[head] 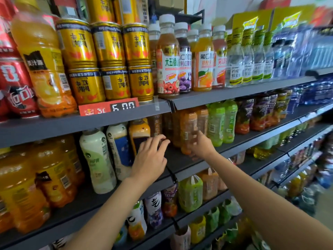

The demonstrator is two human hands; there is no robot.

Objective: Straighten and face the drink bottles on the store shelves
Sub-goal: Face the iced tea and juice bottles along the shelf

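On the second shelf (189, 165) down, the right hand (200, 145) is curling its fingers round a blurred amber bottle (188, 130) at the front edge, while the left hand (150, 159), fingers relaxed and loosely spread, is reaching toward an orange-capped dark bottle (139, 134) beside it.

Shelves (234, 94): dark grey metal, matt, smooth front edges. Gold Red Bull cans (108, 44): glossy metal, ridged rims. Red cola cans (16, 83): shiny metal. Orange juice bottle (43, 56): clear glossy plastic with slick film label. Fruit drink bottles (168, 56): clear plastic, matt white plastic caps. White milk-drink bottle (98, 159): opaque, satin plastic. Price tag (108, 108): glossy red card.
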